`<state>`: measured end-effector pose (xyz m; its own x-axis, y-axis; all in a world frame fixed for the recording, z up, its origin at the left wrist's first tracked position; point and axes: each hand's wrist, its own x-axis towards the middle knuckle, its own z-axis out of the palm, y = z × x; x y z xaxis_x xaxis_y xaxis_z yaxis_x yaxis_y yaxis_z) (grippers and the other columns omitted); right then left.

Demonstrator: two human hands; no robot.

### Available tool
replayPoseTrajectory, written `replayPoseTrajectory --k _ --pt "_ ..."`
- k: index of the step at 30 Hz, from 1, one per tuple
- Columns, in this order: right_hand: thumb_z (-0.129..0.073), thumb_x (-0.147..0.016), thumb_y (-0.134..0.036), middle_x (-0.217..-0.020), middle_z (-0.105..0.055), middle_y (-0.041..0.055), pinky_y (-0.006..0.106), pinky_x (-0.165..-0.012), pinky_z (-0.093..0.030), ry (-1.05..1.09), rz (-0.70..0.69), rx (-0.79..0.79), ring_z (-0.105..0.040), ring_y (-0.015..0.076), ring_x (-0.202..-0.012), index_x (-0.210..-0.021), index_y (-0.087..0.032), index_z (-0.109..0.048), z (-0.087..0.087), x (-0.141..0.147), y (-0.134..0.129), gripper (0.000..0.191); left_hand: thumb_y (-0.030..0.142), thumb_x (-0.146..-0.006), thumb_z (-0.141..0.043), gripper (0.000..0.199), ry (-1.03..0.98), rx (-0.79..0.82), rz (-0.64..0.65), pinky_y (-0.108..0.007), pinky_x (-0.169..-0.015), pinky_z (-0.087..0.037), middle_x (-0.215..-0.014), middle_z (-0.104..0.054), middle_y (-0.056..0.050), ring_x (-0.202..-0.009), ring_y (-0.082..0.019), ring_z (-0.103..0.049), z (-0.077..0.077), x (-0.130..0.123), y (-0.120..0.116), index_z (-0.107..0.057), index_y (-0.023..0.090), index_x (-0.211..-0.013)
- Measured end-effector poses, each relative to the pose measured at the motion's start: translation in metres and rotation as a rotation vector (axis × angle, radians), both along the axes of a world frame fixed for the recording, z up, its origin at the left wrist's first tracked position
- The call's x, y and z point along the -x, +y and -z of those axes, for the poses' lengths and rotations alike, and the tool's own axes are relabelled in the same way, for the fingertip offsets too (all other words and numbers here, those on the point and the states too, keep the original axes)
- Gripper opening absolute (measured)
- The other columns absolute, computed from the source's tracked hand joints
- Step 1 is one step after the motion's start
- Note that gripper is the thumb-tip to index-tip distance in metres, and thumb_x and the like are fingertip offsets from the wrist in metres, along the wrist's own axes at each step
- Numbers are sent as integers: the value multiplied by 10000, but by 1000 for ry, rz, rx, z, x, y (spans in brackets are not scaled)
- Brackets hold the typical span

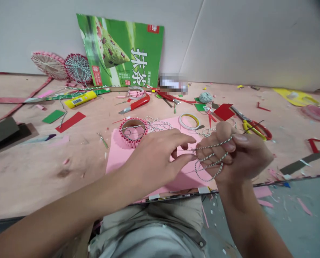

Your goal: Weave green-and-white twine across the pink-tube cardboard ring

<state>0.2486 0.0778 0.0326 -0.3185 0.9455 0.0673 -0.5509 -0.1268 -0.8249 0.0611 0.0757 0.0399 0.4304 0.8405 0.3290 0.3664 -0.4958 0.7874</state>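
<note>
My right hand is closed, palm up, with a green-and-white twisted string pinched between thumb and index finger. Loops of that string hang across its curled fingers, and a thin dark end sticks out past the thumb. Reaching in from the left, my left hand has thumb and index finger apart, their tips close to the string loops. Whether they touch the string I cannot tell. Behind my left hand, a ring of rolled pink paper tubes with string across its opening rests on a pink paper sheet.
A tape roll, scissors, red utility knife, glue stick and string ball lie around. A green package and string-wound discs lean against the wall. Paper scraps litter the table and floor.
</note>
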Motion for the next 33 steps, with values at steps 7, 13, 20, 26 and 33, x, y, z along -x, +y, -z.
replayPoseTrajectory --k 7,13,20,26,33 --pt "-726 -751 -345 -418 -217 -80 214 -363 -177 72 -110 0 -113 62 -377 -583 -209 -418 4 1 3 376 32 -870 -662 222 45 -11 16 -303 -687 -495 -856 -806 -2 -717 -171 -709 13 -2 2 -799 208 -880" --pt "-736 -757 -304 -439 -290 -88 202 -390 -158 66 5 15 -129 39 -378 -629 -196 -531 6 -8 3 265 102 -918 -719 127 19 15 -38 -244 -690 -495 -873 -825 9 -742 -129 -725 9 9 -5 -800 177 -856" --pt "-742 -733 -290 -450 -273 -94 207 -416 -145 45 62 70 -106 24 -385 -611 -184 -481 13 -12 4 308 56 -917 -698 167 -68 50 -86 -188 -651 -482 -818 -798 38 -705 -83 -688 10 20 -21 -761 171 -815" --pt "-748 -713 -271 -459 -281 -96 171 -407 -140 50 127 100 -90 18 -394 -620 -176 -438 15 -14 2 337 52 -916 -660 165 -77 91 -99 -196 -627 -463 -782 -754 37 -691 -85 -639 15 23 -25 -730 171 -826" --pt "-755 -662 -276 -436 -242 -101 171 -391 -173 29 181 128 -74 32 -397 -604 -184 -439 19 -19 3 334 69 -913 -634 159 -94 131 -102 -215 -632 -458 -758 -717 29 -684 -95 -612 18 25 -25 -704 169 -811"
